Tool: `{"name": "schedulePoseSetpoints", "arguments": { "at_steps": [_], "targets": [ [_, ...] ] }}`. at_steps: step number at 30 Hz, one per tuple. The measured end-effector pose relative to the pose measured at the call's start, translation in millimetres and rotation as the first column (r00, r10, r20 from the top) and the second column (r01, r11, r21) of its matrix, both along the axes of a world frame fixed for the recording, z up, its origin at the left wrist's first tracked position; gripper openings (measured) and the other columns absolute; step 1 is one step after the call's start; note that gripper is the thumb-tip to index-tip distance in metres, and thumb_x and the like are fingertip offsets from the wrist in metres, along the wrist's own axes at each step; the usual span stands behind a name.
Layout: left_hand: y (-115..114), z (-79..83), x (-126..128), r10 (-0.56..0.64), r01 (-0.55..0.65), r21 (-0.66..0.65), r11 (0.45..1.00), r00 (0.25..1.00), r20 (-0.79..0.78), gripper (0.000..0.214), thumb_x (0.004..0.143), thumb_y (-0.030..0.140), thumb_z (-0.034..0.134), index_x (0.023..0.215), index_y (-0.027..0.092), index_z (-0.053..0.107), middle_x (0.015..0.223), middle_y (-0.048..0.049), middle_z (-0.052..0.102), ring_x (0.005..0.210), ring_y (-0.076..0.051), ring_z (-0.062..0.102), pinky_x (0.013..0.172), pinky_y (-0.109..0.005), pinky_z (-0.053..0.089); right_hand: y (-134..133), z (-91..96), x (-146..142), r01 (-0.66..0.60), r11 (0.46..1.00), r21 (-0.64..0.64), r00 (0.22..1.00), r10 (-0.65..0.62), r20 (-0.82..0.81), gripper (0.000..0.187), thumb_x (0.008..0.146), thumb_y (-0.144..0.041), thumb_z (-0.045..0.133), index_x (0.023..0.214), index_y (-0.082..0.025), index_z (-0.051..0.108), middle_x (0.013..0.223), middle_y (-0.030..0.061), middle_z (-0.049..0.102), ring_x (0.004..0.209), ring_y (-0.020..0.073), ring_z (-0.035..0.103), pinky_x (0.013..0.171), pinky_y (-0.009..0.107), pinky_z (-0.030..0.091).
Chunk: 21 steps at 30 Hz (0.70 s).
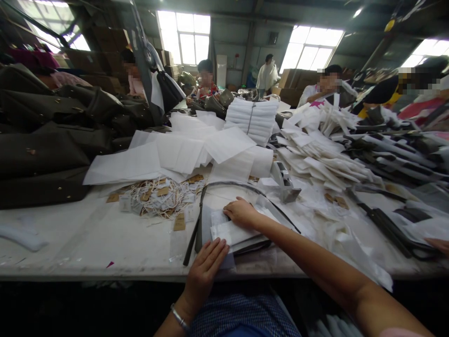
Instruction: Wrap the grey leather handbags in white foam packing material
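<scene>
A dark handbag (198, 236) lies on its side at the table's near edge, its thin strap (231, 182) looped out behind it. White wrapping sheets (233, 232) cover much of its upper side. My left hand (206, 262) rests flat on the bag's near left corner, fingers stretched out and touching the edge of the white wrapping. Over the middle of the bag, my right hand (242, 213) has its fingers curled down on the white wrapping. The fingertips are partly hidden, but they appear closed on the sheet.
Tangled tags with strings (164, 199) lie left of the bag. Behind are loose white sheets (182, 150) and a tied white bundle (250, 119). A tape dispenser (286, 180) stands at right. Dark bags (38, 154) are heaped left. Another person's hand (438, 244) is far right.
</scene>
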<state>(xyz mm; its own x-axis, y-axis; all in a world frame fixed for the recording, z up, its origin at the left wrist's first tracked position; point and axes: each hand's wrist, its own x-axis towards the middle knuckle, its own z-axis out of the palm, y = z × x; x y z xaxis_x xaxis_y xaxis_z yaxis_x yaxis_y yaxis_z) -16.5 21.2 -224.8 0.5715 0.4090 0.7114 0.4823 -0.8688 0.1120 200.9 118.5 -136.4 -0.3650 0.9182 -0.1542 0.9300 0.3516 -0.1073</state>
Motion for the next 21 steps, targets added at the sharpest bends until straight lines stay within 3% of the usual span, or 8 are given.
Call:
{"name": "schedulePoseSetpoints", "arguments": {
  "at_steps": [4,9,12,15,21],
  "targets": [
    [1,0.3,1,-0.012,0.012,0.003,1.0,0.999,0.029,0.045,0.099,0.003,0.037,0.141,0.015,0.05,0.135,-0.0061,0.062,0.135,-0.02,0.049,0.112,-0.04,0.045,4,0.9,-12,-0.017,0.999,-0.037,1.0,0.017,-0.011,0.033,0.103,-0.029,0.046,0.093,-0.02,0.076,0.101,0.009,0.076,0.1,0.0226,0.068,0.111,0.04,0.027],
    [0,0.5,0,-0.019,0.02,-0.027,0.999,1.0,0.006,0.046,0.099,0.001,0.036,0.141,0.015,0.05,0.137,-0.0057,0.061,0.136,-0.02,0.047,0.113,-0.041,0.044,7,-2.1,-24,-0.036,0.999,-0.034,0.999,0.035,-0.029,0.039,0.104,-0.034,0.043,0.096,-0.017,0.077,0.096,0.0115,0.076,0.094,0.0229,0.069,0.101,0.032,0.038],
    [0,0.8,0,-0.018,0.019,-0.024,1.0,1.0,0.005,0.046,0.099,0.001,0.036,0.141,0.016,0.05,0.137,-0.0058,0.061,0.136,-0.02,0.048,0.114,-0.04,0.043,9,-2.5,-20,-0.052,0.998,-0.021,0.998,0.051,-0.045,0.036,0.104,-0.034,0.042,0.112,-0.019,0.074,0.101,0.0115,0.076,0.098,0.0244,0.069,0.094,0.031,0.042],
    [1,2.0,0,-0.023,0.023,-0.006,1.0,1.0,0.005,0.045,0.099,0.003,0.037,0.141,0.016,0.05,0.136,-0.0064,0.062,0.135,-0.019,0.049,0.114,-0.039,0.043,18,-1.9,-15,-0.111,0.993,-0.031,0.99,0.108,-0.087,0.039,0.103,-0.031,0.044,0.139,-0.028,0.057,0.111,0.0079,0.074,0.102,0.0239,0.068,0.086,0.029,0.045],
    [3,5.7,0,-0.038,0.037,-0.047,0.998,0.999,-0.02,0.049,0.098,0.002,0.038,0.144,0.017,0.046,0.138,-0.0075,0.06,0.135,-0.02,0.048,0.112,-0.04,0.045,30,-4.6,-19,-0.15,0.988,-0.042,0.975,0.141,-0.169,0.053,0.094,-0.01,0.048,0.145,-0.026,0.05,0.124,0.0087,0.068,0.108,0.0239,0.067,0.087,0.029,0.049]
  ]
}}
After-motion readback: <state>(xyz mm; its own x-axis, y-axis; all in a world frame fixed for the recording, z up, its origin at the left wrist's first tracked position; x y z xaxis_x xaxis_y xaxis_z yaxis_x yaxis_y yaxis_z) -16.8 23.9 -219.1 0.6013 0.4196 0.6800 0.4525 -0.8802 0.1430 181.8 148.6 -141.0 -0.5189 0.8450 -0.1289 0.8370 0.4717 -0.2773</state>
